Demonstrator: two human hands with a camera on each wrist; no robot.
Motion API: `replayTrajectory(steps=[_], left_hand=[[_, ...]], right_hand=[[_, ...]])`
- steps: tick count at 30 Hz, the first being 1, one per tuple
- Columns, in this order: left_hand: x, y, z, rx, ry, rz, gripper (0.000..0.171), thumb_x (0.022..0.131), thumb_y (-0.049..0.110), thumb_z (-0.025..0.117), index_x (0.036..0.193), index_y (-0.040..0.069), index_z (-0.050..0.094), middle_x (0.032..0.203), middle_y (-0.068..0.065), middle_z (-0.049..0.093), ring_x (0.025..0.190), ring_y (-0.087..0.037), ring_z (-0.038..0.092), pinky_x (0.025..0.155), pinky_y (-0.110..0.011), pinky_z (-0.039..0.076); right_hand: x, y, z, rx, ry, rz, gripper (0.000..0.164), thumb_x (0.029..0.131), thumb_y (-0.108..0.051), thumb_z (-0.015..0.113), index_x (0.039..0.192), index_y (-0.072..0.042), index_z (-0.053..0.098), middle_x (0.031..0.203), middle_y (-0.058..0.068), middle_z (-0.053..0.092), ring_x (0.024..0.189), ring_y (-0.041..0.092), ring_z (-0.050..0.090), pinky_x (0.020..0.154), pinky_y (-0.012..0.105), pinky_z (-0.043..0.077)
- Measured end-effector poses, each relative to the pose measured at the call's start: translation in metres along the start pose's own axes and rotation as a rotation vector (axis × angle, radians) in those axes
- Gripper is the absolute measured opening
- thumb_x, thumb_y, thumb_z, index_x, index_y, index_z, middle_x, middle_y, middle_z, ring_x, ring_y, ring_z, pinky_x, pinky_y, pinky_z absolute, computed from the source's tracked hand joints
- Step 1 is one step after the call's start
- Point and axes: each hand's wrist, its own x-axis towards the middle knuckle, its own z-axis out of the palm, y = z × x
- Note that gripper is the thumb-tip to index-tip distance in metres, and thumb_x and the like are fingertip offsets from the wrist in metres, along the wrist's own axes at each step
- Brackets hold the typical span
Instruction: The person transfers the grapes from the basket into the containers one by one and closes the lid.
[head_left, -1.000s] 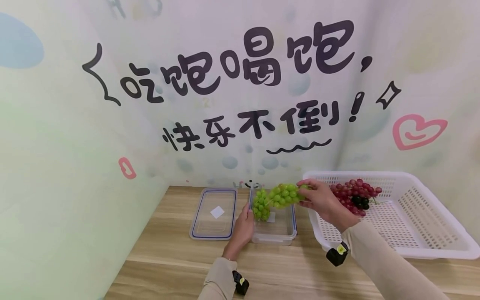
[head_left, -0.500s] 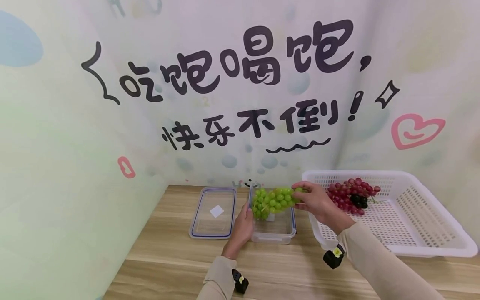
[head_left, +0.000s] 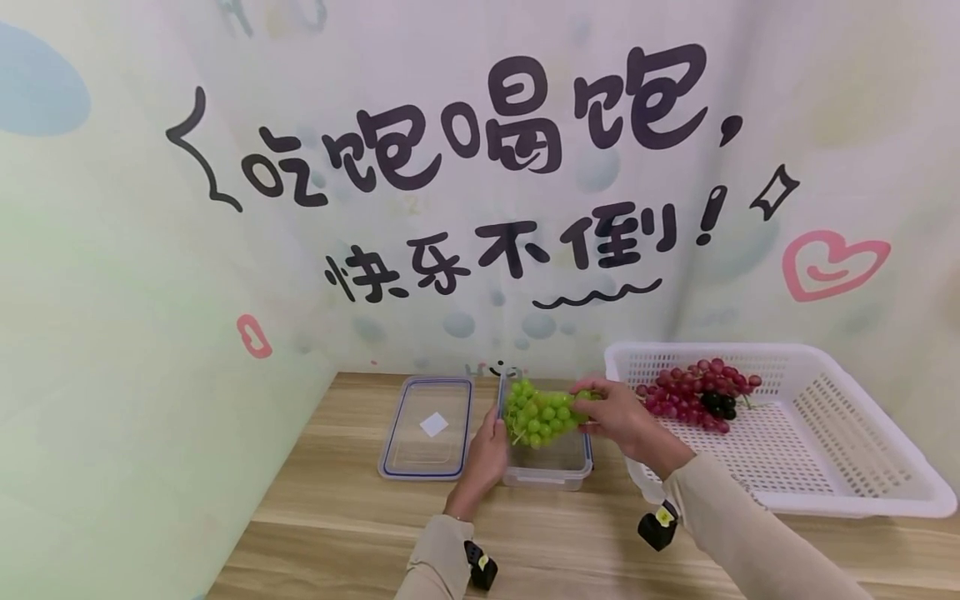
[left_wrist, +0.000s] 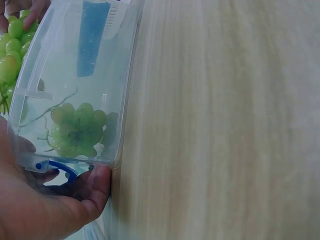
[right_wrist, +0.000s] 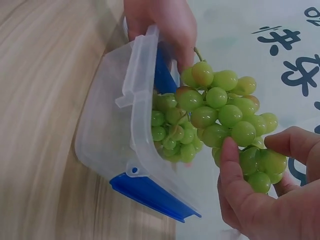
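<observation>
Over box (right_wrist: pixel 112 115) | right hand (head_left: pixel 618 417) holds green grapes (right_wrist: pixel 225 112) | head only: red grapes (head_left: pixel 678 402)

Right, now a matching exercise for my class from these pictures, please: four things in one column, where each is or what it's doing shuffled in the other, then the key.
Things
1. Red grapes
2. Left hand
3. Lid
4. Right hand

Places and states
A. Lying on the wooden table
B. Holding a green bunch
C. Inside the white basket
D. At the side of the clear box

Pairs: 1-C, 2-D, 3-A, 4-B
</observation>
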Motion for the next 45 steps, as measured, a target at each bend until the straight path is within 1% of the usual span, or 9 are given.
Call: replayTrajectory(steps=[4, 7, 11, 17, 25, 30, 32, 40, 45], left_hand=[[-0.001, 0.001, 0.000, -0.002, 0.000, 0.001, 0.051, 0.109, 0.021, 0.024, 0.156, 0.001, 0.024, 0.156, -0.024, 0.034, 0.143, -0.043, 0.031, 0.116, -0.058, 0.027], [-0.001, 0.001, 0.000, -0.008, -0.001, -0.001, 0.051, 0.110, 0.021, 0.024, 0.156, 0.001, 0.023, 0.156, -0.024, 0.033, 0.144, -0.043, 0.030, 0.116, -0.057, 0.026], [-0.001, 0.002, 0.000, -0.013, -0.002, -0.004, 0.051, 0.110, 0.021, 0.024, 0.156, 0.001, 0.023, 0.157, -0.024, 0.033, 0.144, -0.042, 0.030, 0.116, -0.057, 0.027], [-0.001, 0.001, 0.000, -0.027, -0.005, -0.007, 0.051, 0.110, 0.021, 0.024, 0.156, 0.000, 0.023, 0.157, -0.025, 0.032, 0.144, -0.043, 0.029, 0.116, -0.058, 0.026], [-0.001, 0.001, 0.000, -0.021, -0.007, -0.009, 0.051, 0.110, 0.022, 0.024, 0.156, 0.001, 0.023, 0.158, -0.023, 0.031, 0.145, -0.043, 0.028, 0.117, -0.058, 0.025], [0.000, 0.001, 0.000, -0.029, -0.011, -0.012, 0.051, 0.110, 0.022, 0.024, 0.157, 0.002, 0.022, 0.158, -0.023, 0.030, 0.145, -0.042, 0.027, 0.117, -0.058, 0.024], [0.000, 0.001, 0.000, -0.025, -0.010, -0.013, 0.051, 0.110, 0.023, 0.024, 0.157, 0.001, 0.022, 0.158, -0.023, 0.030, 0.145, -0.043, 0.027, 0.117, -0.058, 0.024], [-0.001, 0.000, 0.000, -0.007, -0.008, 0.000, 0.051, 0.110, 0.021, 0.024, 0.156, 0.000, 0.023, 0.157, -0.025, 0.031, 0.144, -0.044, 0.029, 0.116, -0.059, 0.025], [-0.001, 0.000, 0.000, -0.013, -0.010, -0.002, 0.051, 0.110, 0.021, 0.024, 0.156, 0.000, 0.022, 0.158, -0.024, 0.031, 0.145, -0.043, 0.028, 0.117, -0.058, 0.025]], right_hand=[[0.000, 0.004, 0.006, -0.003, -0.022, -0.005, 0.027, 0.099, -0.006, 0.055, 0.125, 0.001, 0.058, 0.127, 0.018, 0.053, 0.094, 0.020, 0.062, 0.081, 0.037, 0.058], [0.000, 0.006, 0.010, -0.015, -0.032, -0.018, 0.026, 0.098, -0.005, 0.055, 0.124, 0.001, 0.058, 0.130, 0.019, 0.051, 0.095, 0.021, 0.061, 0.084, 0.041, 0.058], [0.000, 0.009, 0.016, -0.033, -0.032, -0.016, 0.025, 0.098, -0.004, 0.056, 0.122, 0.000, 0.059, 0.129, 0.019, 0.053, 0.096, 0.021, 0.063, 0.084, 0.043, 0.058], [0.000, 0.014, 0.022, -0.039, -0.035, -0.013, 0.023, 0.097, -0.003, 0.057, 0.120, 0.001, 0.060, 0.127, 0.019, 0.054, 0.094, 0.021, 0.064, 0.081, 0.043, 0.058], [0.003, 0.018, 0.029, -0.055, -0.018, 0.011, 0.022, 0.095, -0.002, 0.060, 0.118, -0.001, 0.062, 0.133, 0.020, 0.051, 0.101, 0.024, 0.062, 0.079, 0.042, 0.059], [0.004, 0.017, 0.032, -0.094, -0.004, 0.014, 0.024, 0.092, 0.000, 0.062, 0.116, 0.000, 0.063, 0.127, 0.020, 0.052, 0.089, 0.022, 0.062, 0.073, 0.038, 0.060], [0.003, 0.016, 0.033, -0.115, -0.006, 0.013, 0.025, 0.091, 0.000, 0.063, 0.116, 0.000, 0.063, 0.126, 0.020, 0.053, 0.087, 0.021, 0.062, 0.073, 0.038, 0.059], [0.001, 0.014, 0.034, -0.261, -0.032, -0.008, 0.027, 0.088, -0.001, 0.067, 0.114, -0.003, 0.066, 0.127, 0.019, 0.055, 0.088, 0.021, 0.062, 0.075, 0.043, 0.059], [0.004, 0.012, 0.032, -0.317, -0.057, -0.012, 0.036, 0.087, -0.001, 0.068, 0.122, -0.003, 0.062, 0.127, 0.020, 0.056, 0.087, 0.021, 0.063, 0.073, 0.041, 0.059]])
